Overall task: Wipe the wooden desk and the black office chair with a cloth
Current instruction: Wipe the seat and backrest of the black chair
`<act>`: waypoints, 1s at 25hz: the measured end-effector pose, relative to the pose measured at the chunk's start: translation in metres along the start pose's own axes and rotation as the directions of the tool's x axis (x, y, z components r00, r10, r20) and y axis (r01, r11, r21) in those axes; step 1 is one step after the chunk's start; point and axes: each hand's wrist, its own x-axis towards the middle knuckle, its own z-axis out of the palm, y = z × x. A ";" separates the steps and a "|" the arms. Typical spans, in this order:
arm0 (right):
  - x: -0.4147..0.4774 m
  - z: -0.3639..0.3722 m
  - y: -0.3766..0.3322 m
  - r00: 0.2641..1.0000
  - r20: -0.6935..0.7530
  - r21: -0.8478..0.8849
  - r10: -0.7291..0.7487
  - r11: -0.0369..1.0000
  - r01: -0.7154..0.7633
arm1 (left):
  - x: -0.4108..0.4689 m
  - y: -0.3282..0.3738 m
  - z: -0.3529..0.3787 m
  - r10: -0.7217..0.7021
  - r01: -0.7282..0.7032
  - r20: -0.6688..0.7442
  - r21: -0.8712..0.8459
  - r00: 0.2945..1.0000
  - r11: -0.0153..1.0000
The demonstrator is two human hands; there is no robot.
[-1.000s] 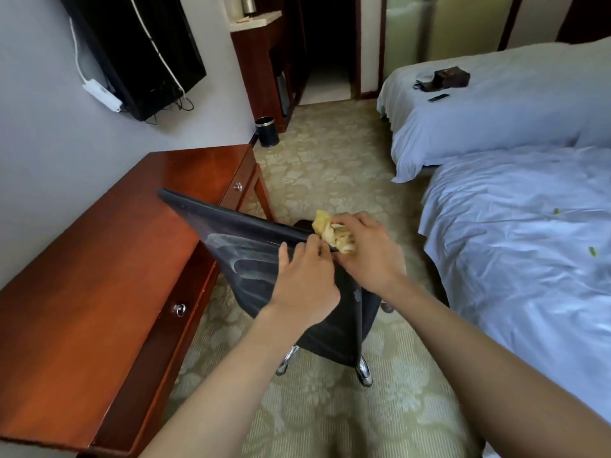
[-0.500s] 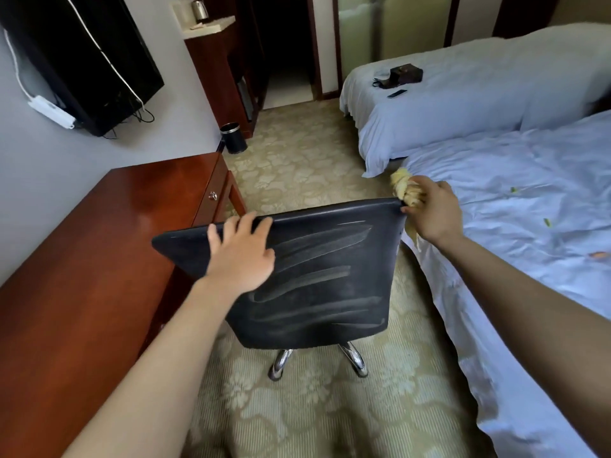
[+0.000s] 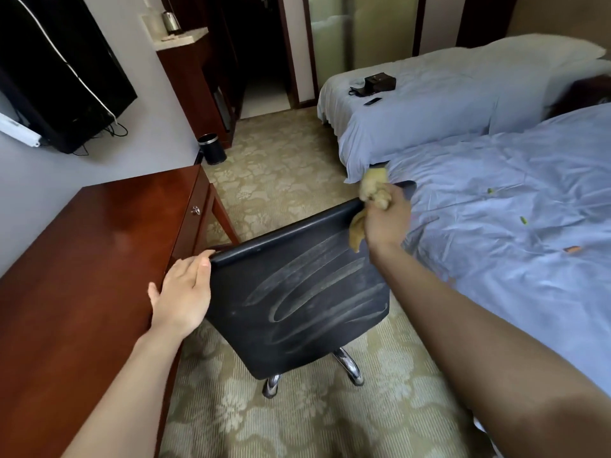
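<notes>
The black office chair stands between the desk and the near bed, its back towards me and streaked with pale wipe marks. My right hand grips a crumpled yellow cloth against the right end of the backrest's top edge. My left hand rests with straight fingers on the backrest's left top corner. The wooden desk runs along the wall on the left, its reddish top glossy.
Two beds with pale blue sheets fill the right side, the near one touching the chair. A black waste bin stands past the desk's far end. A wall television hangs above the desk. Patterned carpet leads to a dark doorway.
The chair has swung round so its back faces me. My right hand slid the cloth along the top edge to the right end. My left hand shifted to the left corner.
</notes>
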 end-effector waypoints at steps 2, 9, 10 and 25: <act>-0.032 0.019 -0.014 0.979 0.132 -0.093 -0.155 0.981 0.168 | -0.001 0.002 0.007 0.045 -0.050 -0.065 -0.074 0.997 0.996; -0.143 0.068 -0.033 0.663 0.547 -0.114 -0.512 0.738 0.665 | -0.009 -0.005 0.012 -0.035 -0.015 -0.083 -0.533 0.996 0.846; -0.154 0.071 -0.031 0.599 0.593 -0.071 -0.539 0.706 0.705 | -0.009 -0.005 0.010 -0.109 0.053 -0.054 -0.619 0.993 0.783; -0.059 0.016 -0.001 0.425 0.602 -0.145 -0.676 0.431 0.891 | -0.016 0.019 0.052 0.120 -0.192 -0.237 -0.308 0.964 0.932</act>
